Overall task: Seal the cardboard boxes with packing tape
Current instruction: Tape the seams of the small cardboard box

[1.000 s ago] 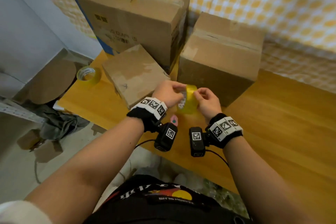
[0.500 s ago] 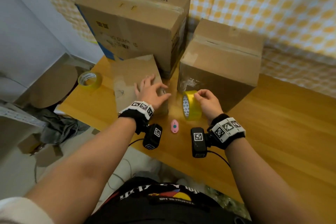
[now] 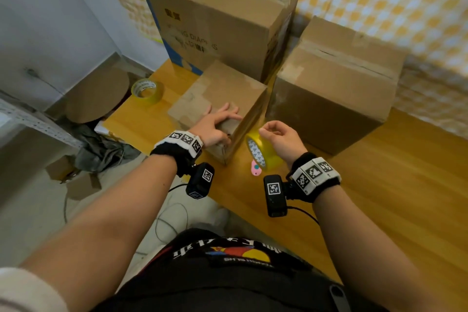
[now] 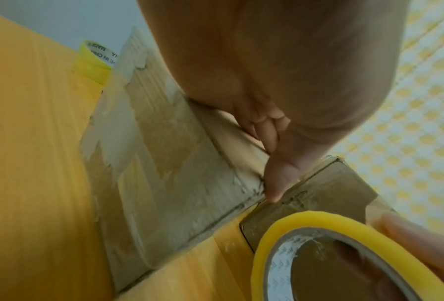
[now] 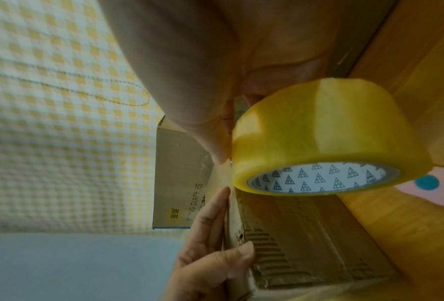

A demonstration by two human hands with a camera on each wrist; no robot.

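Left hand [image 3: 217, 124] lies flat, fingers straight, on top of the small cardboard box [image 3: 222, 99] at centre frame, thumb down its corrugated side. Right hand [image 3: 281, 139] pinches the glossy yellow tape roll [image 3: 263, 152] just right of that box, round core printed with little triangles. Scuffed, old-tape patches mark the box. Smooth wooden table [image 3: 379, 185] underneath.

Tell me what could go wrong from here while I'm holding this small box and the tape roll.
1. The right hand pinches the yellow tape roll only at its top edge, so it may slip and drop onto the table.
2. The left hand holds the small box with spread fingers; pulling tape could slide or tip it.
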